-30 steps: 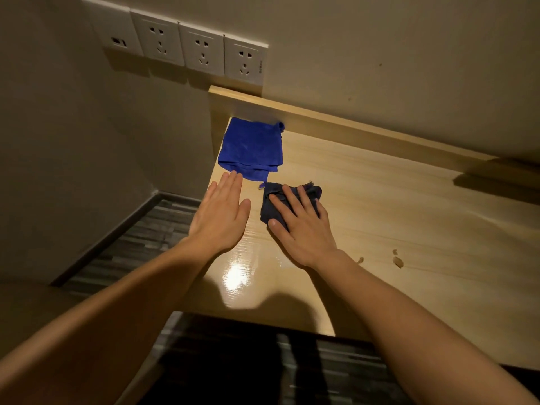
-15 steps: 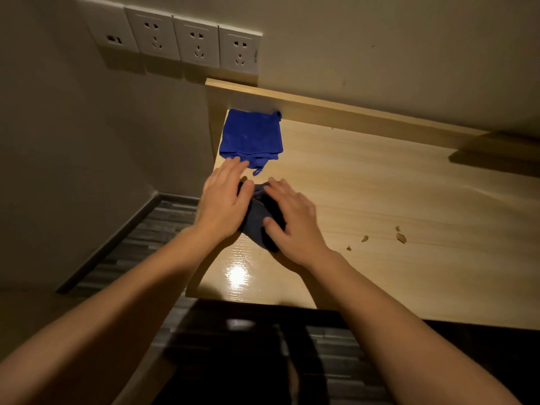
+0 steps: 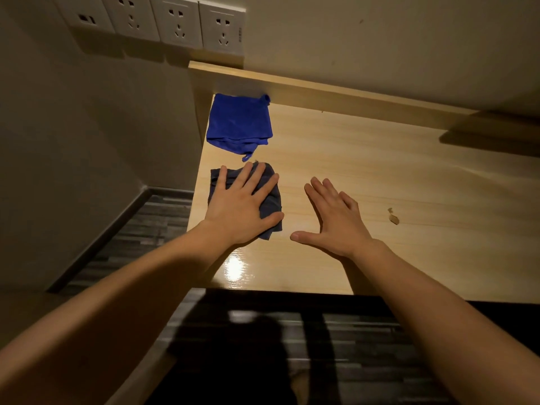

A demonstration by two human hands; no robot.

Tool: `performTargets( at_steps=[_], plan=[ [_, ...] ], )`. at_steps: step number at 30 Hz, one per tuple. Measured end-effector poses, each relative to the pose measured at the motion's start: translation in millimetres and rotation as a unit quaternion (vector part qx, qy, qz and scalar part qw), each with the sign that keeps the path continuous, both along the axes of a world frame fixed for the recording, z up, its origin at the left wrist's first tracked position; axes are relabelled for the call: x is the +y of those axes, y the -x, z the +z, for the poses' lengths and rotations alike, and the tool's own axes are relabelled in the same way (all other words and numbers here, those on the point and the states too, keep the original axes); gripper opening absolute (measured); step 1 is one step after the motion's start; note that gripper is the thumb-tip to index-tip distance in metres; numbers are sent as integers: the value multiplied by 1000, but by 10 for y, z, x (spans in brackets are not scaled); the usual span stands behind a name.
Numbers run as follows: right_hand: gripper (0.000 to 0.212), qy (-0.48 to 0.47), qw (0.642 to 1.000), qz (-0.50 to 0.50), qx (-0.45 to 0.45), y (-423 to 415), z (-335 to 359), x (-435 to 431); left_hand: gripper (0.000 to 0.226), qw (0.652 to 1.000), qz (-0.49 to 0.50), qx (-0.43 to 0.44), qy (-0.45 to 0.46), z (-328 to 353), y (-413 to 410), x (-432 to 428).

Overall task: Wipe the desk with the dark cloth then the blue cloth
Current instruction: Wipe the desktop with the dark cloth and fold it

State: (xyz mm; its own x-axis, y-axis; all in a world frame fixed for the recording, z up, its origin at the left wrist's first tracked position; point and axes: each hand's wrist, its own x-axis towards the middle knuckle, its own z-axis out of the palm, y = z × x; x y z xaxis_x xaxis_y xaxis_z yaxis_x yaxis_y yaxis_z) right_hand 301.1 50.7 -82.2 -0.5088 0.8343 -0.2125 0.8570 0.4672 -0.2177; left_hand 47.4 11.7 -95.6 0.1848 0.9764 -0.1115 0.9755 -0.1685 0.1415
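I am pressing my left hand [image 3: 239,209], fingers spread flat, onto the dark cloth [image 3: 273,200] by the left edge of the tabletop [image 3: 394,159], pinning it for wiping. My right hand [image 3: 336,220] is spreading open beside it, holding nothing. The blue cloth [image 3: 238,124] is waiting just behind.

A glossy pale wood-grain desk [image 3: 365,176] is seen; soft matt fabric forms the blue cloth [image 3: 239,124] and dark cloth [image 3: 270,197].
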Motion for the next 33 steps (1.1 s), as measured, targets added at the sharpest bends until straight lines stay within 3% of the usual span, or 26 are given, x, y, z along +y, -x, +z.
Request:
performTargets(
  at_steps=[7,23,28,33],
  plan=[
    [120,-8,1000,6,-9,-3,-12,-1,102,999,54,0,5,-15,-17,-239],
    [120,-19,999,23,-27,-8,24,8,89,993,115,2,-3,-51,-204,-1036],
    [119,-16,999,24,-27,-6,113,-17,71,986,142,-36,-81,-123,-335,-1230],
    [104,-74,994,-56,54,-346,153,-253,54,972,146,-78,-168,-183,-432,-1349]
  ],
)
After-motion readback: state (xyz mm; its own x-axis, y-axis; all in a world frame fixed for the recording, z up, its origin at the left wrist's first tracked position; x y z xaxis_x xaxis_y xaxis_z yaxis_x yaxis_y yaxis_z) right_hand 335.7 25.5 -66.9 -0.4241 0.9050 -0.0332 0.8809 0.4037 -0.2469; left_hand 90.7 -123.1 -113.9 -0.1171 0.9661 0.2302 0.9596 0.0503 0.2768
